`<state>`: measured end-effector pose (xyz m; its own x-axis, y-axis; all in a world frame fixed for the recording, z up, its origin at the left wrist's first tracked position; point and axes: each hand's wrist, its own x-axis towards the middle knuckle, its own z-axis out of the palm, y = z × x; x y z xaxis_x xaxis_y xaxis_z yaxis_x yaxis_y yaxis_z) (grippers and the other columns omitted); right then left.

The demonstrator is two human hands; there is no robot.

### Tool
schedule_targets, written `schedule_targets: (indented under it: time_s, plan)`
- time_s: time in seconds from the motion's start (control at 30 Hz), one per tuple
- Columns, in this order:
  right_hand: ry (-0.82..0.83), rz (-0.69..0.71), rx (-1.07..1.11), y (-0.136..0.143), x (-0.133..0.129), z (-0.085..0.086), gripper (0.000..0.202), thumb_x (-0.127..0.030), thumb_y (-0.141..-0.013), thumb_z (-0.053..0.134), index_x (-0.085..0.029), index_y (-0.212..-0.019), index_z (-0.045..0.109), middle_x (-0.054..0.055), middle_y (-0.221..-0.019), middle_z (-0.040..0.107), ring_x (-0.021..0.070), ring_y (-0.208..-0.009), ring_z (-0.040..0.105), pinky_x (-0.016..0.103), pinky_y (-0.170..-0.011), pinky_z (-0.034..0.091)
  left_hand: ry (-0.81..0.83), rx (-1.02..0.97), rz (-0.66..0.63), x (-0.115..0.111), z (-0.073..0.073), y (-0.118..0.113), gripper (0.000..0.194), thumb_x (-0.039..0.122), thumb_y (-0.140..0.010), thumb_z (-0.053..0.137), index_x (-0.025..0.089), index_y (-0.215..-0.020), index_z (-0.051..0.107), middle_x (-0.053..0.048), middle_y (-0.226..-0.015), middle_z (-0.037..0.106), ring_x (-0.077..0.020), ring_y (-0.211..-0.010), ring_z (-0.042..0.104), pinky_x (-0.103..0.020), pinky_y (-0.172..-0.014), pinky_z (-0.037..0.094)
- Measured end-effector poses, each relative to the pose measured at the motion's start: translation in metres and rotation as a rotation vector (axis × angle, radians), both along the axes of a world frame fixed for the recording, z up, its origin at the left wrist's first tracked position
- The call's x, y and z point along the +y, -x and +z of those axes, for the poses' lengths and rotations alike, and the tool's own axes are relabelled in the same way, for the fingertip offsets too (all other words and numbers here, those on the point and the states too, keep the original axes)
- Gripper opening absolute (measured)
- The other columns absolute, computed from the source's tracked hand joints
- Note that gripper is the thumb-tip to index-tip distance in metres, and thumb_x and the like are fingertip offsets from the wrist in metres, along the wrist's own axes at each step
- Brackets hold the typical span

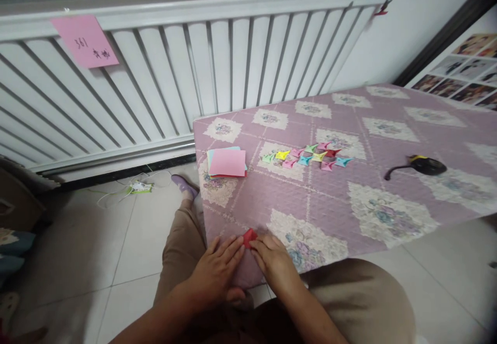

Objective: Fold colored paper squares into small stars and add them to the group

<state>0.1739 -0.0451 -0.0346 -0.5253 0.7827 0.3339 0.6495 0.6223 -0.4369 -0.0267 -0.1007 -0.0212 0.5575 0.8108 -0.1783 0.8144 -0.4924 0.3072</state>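
Note:
A small folded red paper [249, 237] lies on the patterned purple tablecloth [272, 201] near the front edge. My left hand [219, 266] rests flat at its left side, fingers extended and fingertips touching the paper. On the right side, my right hand [274, 261] has its thumb and fingertips brought together at the paper's edge. Farther back sits a stack of coloured paper sheets [228, 162] with a pink one on top. To its right, several small folded paper pieces [306, 157] in mixed colours stand in rows.
A black and yellow object [427, 165] with a thin stem lies on the right part of the table. Behind is a white radiator [240, 59] with a pink note [85, 42]. A power strip [140, 187] lies on the floor at left.

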Motion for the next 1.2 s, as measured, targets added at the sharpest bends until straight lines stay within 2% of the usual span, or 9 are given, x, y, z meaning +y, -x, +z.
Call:
schedule_targets:
  time_s: [0.17, 0.37, 0.47, 0.6, 0.77, 0.87, 1.0, 1.1, 1.2]
  plan:
    - [0.061, 0.023, -0.063, 0.001, 0.005, 0.012, 0.022, -0.012, -0.076, 0.066, -0.021, -0.096, 0.065, 0.004, -0.087, 0.063, 0.0201, -0.082, 0.058, 0.034, -0.076, 0.049, -0.107, -0.001, 0.126, -0.007, -0.006, 0.007, 0.087, 0.071, -0.082, 0.043, 0.016, -0.146, 0.026, -0.013, -0.151, 0.027, -0.0309, -0.137, 0.025, -0.051, -0.111, 0.015]
    - [0.068, 0.034, -0.136, 0.003, 0.012, 0.018, 0.012, -0.014, -0.079, 0.063, -0.021, -0.088, 0.066, 0.002, -0.081, 0.061, 0.0181, -0.079, 0.057, 0.03, -0.073, 0.047, -0.173, -0.073, 0.311, 0.007, 0.005, -0.002, 0.038, 0.04, -0.089, 0.054, 0.022, -0.123, 0.056, -0.006, -0.132, 0.054, -0.0263, -0.122, 0.045, -0.043, -0.104, 0.032]
    - [0.07, 0.047, -0.161, 0.004, 0.013, 0.02, 0.01, -0.014, -0.08, 0.062, -0.021, -0.087, 0.066, 0.002, -0.08, 0.06, 0.0175, -0.078, 0.057, 0.03, -0.073, 0.046, -0.157, -0.121, 0.355, 0.019, 0.016, -0.008, 0.027, 0.027, -0.087, 0.056, 0.021, -0.113, 0.06, -0.005, -0.12, 0.059, -0.0237, -0.109, 0.051, -0.039, -0.097, 0.039]
    - [0.098, 0.064, -0.172, 0.004, 0.014, 0.024, 0.011, -0.012, -0.081, 0.061, -0.021, -0.085, 0.066, 0.002, -0.078, 0.059, 0.0169, -0.076, 0.057, 0.029, -0.071, 0.044, -0.143, -0.143, 0.315, 0.03, 0.02, -0.015, 0.018, 0.023, -0.087, 0.055, 0.022, -0.104, 0.062, -0.004, -0.108, 0.06, -0.0209, -0.101, 0.052, -0.036, -0.09, 0.041]
    - [0.078, 0.093, -0.16, 0.004, 0.014, 0.028, 0.012, -0.011, -0.081, 0.057, -0.02, -0.084, 0.065, 0.002, -0.077, 0.058, 0.0165, -0.074, 0.056, 0.028, -0.069, 0.044, -0.157, -0.122, 0.249, 0.038, 0.011, -0.015, 0.016, 0.024, -0.091, 0.051, 0.022, -0.097, 0.065, -0.005, -0.1, 0.061, -0.0214, -0.097, 0.053, -0.036, -0.088, 0.041]
    - [0.024, 0.097, -0.187, 0.006, 0.012, 0.029, 0.01, -0.012, -0.081, 0.057, -0.02, -0.083, 0.064, 0.002, -0.078, 0.057, 0.0176, -0.075, 0.055, 0.029, -0.069, 0.044, -0.164, -0.143, 0.234, 0.042, 0.008, -0.013, 0.018, 0.024, -0.092, 0.048, 0.02, -0.092, 0.066, -0.005, -0.097, 0.061, -0.0213, -0.094, 0.054, -0.036, -0.086, 0.041]
    - [-0.103, 0.041, -0.183, 0.008, 0.008, 0.035, 0.011, -0.015, -0.084, 0.053, -0.02, -0.081, 0.063, 0.003, -0.075, 0.056, 0.0189, -0.073, 0.055, 0.03, -0.066, 0.045, -0.175, -0.207, 0.25, 0.045, 0.013, -0.011, 0.019, 0.021, -0.092, 0.046, 0.02, -0.091, 0.065, -0.003, -0.098, 0.062, -0.0192, -0.093, 0.055, -0.034, -0.086, 0.042]
    - [-0.085, -0.017, -0.087, 0.011, 0.004, 0.048, 0.02, -0.017, -0.088, 0.045, -0.021, -0.076, 0.06, 0.002, -0.072, 0.055, 0.0175, -0.069, 0.055, 0.029, -0.062, 0.044, -0.156, -0.494, 0.404, 0.042, 0.02, -0.012, 0.022, 0.018, -0.086, 0.05, 0.021, -0.105, 0.062, -0.004, -0.107, 0.061, -0.0185, -0.098, 0.054, -0.033, -0.088, 0.042]
    - [0.141, -0.082, 0.174, 0.014, 0.0, 0.065, 0.021, -0.023, -0.088, 0.046, -0.021, -0.073, 0.059, 0.001, -0.069, 0.055, 0.0158, -0.066, 0.054, 0.027, -0.059, 0.042, 0.046, -0.982, 0.645, 0.035, 0.026, -0.016, 0.038, 0.022, -0.079, 0.057, 0.02, -0.117, 0.055, -0.006, -0.11, 0.061, -0.0193, -0.097, 0.055, -0.032, -0.083, 0.044]
